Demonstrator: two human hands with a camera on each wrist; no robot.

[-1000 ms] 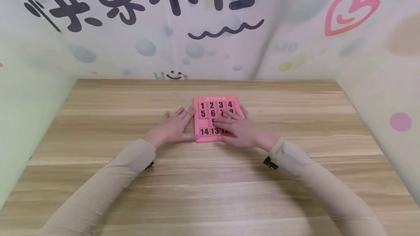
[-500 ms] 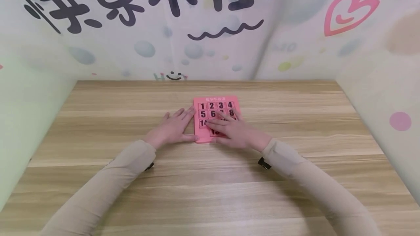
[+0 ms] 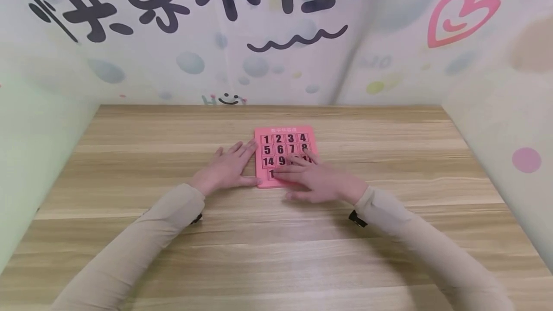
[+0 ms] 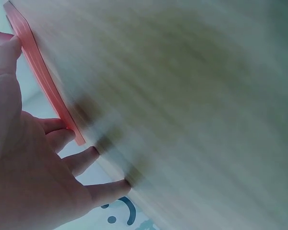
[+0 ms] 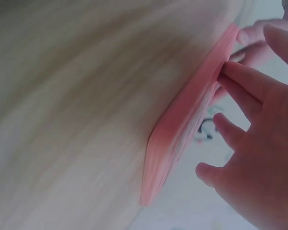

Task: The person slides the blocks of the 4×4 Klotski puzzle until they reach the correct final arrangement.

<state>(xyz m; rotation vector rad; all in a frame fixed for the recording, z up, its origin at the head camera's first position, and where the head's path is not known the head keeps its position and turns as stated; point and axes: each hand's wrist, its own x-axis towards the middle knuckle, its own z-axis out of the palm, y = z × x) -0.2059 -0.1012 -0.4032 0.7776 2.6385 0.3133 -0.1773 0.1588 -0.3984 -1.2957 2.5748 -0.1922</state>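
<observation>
A pink number slide puzzle (image 3: pixel 285 130) lies flat on the table, its numbered tiles in rows. The rows starting with 1 and 5 are at the top, and a 14 tile (image 3: pixel 268 161) and a 9 tile stand in the third row. My left hand (image 3: pixel 224 167) lies at the puzzle's left side, thumb and forefinger touching its edge in the left wrist view. My right hand (image 3: pixel 321 179) reaches over the lower right tiles with fairly straight fingers. Its fingertips touch a bottom-row tile (image 3: pixel 271 174) whose number is partly covered. Other lower right tiles are hidden under that hand.
The wood-grain table (image 3: pixel 276 253) surrounds the puzzle. Behind it stands a white wall (image 3: pixel 147 71) with printed characters and bubbles, and more wall panels flank both sides. A dark device (image 3: pixel 357 218) shows under the right cuff.
The 14 tile went up from the bottom row to the third row. After that, a bottom-row tile slid left under my right fingers. My left hand stayed in place.
</observation>
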